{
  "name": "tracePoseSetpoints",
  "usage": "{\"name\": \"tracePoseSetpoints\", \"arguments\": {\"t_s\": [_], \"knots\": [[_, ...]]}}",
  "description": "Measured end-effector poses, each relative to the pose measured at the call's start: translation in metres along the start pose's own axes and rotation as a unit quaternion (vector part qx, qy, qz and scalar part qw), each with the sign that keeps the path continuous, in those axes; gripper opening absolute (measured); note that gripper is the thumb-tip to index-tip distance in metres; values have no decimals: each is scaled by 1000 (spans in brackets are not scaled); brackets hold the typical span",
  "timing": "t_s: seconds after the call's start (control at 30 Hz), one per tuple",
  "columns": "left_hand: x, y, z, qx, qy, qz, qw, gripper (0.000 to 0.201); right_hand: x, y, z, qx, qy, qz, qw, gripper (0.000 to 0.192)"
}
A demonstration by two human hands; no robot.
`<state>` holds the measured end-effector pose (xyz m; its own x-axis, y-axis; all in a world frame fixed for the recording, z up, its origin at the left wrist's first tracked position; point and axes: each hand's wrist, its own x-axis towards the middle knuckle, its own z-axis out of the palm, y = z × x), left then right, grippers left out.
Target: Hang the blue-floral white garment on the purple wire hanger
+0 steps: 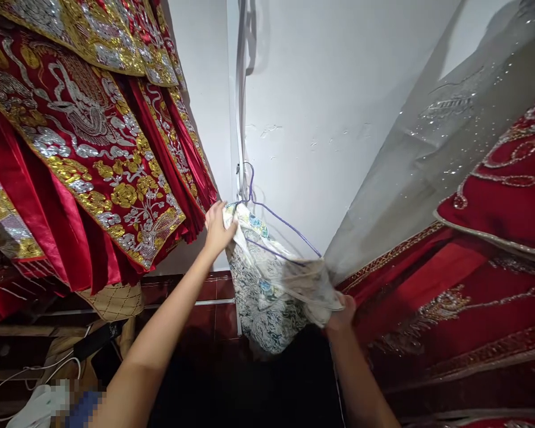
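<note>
A purple clothes hanger (pixel 289 226) hangs by its hook near a pale vertical strip on the wall. Draped on it is a white garment with a blue and green floral print (pixel 271 309), its lower part reaching down toward the floor. My left hand (pixel 220 229) grips the cloth by the hanger's left shoulder, fingers closed. At the hanger's right end, my right hand (pixel 342 312) is closed on another edge of the same garment and pulls it outward. That side is blurred, and some of the right fingers are hidden by cloth.
Red embroidered costumes with gold and silver sequins (pixel 125 172) hang on the left. Sheer grey sparkling fabric (pixel 410 154) and a red beaded garment (pixel 428 303) hang on the right. A white cable (pixel 31 370) and a dark box-like object (pixel 96 340) lie at lower left.
</note>
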<state>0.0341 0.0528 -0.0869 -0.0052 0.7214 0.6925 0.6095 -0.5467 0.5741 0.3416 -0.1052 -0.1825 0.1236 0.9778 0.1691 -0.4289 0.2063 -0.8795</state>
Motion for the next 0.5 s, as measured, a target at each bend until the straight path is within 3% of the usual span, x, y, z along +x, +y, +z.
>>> {"name": "tracePoseSetpoints", "arguments": {"t_s": [0.1,0.23,0.37,0.5], "knots": [[13,-22,-7,-49,-49,-76,995,32,2,30,2,11,52,39,998,37],[-5,-50,-27,-141,-56,-225,962,13,14,44,-2,61,107,75,990,22],[-42,-59,-39,-177,-105,-303,930,6,29,44,19,-41,-4,156,987,19],[-89,-34,-37,-219,-203,-320,899,6,38,48,70,-239,-117,163,950,35]]}}
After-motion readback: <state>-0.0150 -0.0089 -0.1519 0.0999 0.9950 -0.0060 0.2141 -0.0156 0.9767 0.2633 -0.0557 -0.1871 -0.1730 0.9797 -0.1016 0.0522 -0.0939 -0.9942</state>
